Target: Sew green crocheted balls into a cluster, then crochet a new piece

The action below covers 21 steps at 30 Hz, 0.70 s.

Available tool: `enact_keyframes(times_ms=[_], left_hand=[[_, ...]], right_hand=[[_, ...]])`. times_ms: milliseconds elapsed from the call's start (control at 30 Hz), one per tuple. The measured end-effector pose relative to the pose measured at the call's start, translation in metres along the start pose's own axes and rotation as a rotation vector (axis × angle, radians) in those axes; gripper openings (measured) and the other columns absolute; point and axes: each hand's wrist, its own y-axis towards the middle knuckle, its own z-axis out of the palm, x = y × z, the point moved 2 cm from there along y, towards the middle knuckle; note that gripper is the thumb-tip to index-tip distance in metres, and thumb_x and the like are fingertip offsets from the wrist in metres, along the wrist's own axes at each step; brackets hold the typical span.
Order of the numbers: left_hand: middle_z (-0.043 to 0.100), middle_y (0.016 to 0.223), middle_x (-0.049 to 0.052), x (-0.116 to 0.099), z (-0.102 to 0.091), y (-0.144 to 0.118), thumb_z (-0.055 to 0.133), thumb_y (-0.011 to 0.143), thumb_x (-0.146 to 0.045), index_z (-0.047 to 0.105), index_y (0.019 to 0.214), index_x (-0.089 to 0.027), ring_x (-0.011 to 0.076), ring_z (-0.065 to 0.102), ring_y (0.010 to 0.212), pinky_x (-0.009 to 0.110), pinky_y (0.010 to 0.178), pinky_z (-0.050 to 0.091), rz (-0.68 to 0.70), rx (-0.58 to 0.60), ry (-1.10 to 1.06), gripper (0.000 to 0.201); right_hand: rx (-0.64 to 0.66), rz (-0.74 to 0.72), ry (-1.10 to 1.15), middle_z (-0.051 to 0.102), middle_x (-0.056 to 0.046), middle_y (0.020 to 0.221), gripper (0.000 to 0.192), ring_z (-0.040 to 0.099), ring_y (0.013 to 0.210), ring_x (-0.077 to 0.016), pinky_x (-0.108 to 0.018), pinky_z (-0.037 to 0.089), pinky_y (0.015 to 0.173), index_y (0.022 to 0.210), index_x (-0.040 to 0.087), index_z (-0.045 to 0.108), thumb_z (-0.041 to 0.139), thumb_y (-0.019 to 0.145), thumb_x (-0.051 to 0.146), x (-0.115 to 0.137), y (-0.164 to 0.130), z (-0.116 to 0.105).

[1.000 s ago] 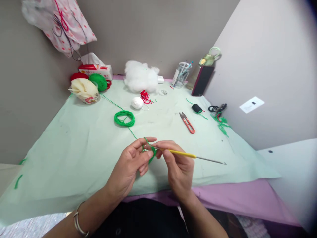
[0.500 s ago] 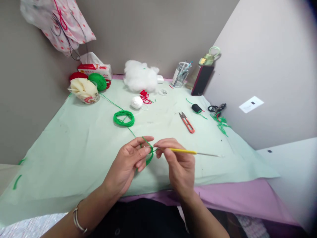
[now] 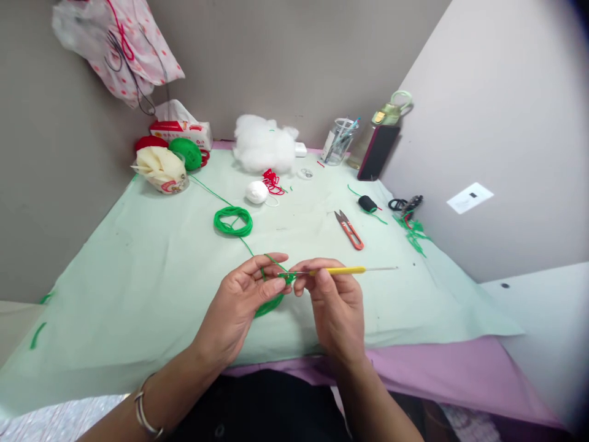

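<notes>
My left hand pinches a loop of green yarn between thumb and fingers, just above the pale green table cloth. My right hand grips a yellow-handled crochet hook, its tip pushed into the yarn at my left fingertips and its metal tail pointing right. The strand runs back from my hands to a small green coil and on to a green yarn ball at the back left.
Red thread snips lie right of centre. A white ball, red yarn scraps and white stuffing sit at the back. A cup of tools, a phone and a tissue box line the wall.
The hook has swung from pointing down-right to nearly level, and my right hand has closed in on the left. The yarn loop now hangs lower under my left fingers.
</notes>
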Motion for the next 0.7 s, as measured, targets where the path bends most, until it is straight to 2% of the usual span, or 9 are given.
enact_keyframes(times_ms=[167, 367, 567, 700], left_hand=[[0.068, 0.091, 0.001, -0.004, 0.000, -0.002, 0.084, 0.079, -0.024, 0.079, 0.106, -0.021, 0.0144, 0.066, 0.082, 0.029, 0.086, 0.053, 0.008, -0.031, 0.041, 0.028], [0.066, 0.089, 0.001, -0.005, -0.004, -0.001, 0.084, 0.080, -0.026, 0.079, 0.109, -0.025, 0.0140, 0.063, 0.084, 0.022, 0.074, 0.052, 0.134, -0.087, 0.224, 0.029], [0.064, 0.086, -0.001, -0.008, -0.005, -0.001, 0.084, 0.081, -0.024, 0.079, 0.108, -0.025, 0.0129, 0.064, 0.082, 0.021, 0.075, 0.053, 0.181, -0.091, 0.288, 0.027], [0.064, 0.085, -0.001, -0.010, -0.004, -0.003, 0.083, 0.082, -0.023, 0.078, 0.108, -0.025, 0.0124, 0.065, 0.081, 0.021, 0.075, 0.054, 0.198, -0.090, 0.324, 0.026]], right_hand=[[0.041, -0.068, -0.042, 0.077, -0.004, 0.092, 0.018, 0.069, 0.070, -0.0132, -0.028, 0.059, 0.067, 0.100, 0.021, 0.073, 0.058, 0.103, 0.030, 0.003, -0.002, -0.002], [0.060, -0.232, -0.240, 0.077, -0.004, 0.097, 0.019, 0.071, 0.074, -0.0135, -0.029, 0.061, 0.070, 0.105, 0.021, 0.071, 0.052, 0.105, 0.021, 0.011, -0.007, -0.001], [0.092, -0.363, -0.453, 0.075, -0.003, 0.096, 0.025, 0.070, 0.076, -0.0124, -0.028, 0.059, 0.072, 0.108, 0.023, 0.073, 0.051, 0.104, 0.014, 0.019, -0.009, 0.004], [0.148, -0.469, -0.520, 0.076, -0.005, 0.100, 0.026, 0.071, 0.083, -0.0154, -0.032, 0.060, 0.076, 0.113, 0.024, 0.070, 0.049, 0.103, 0.012, 0.019, -0.010, 0.005]])
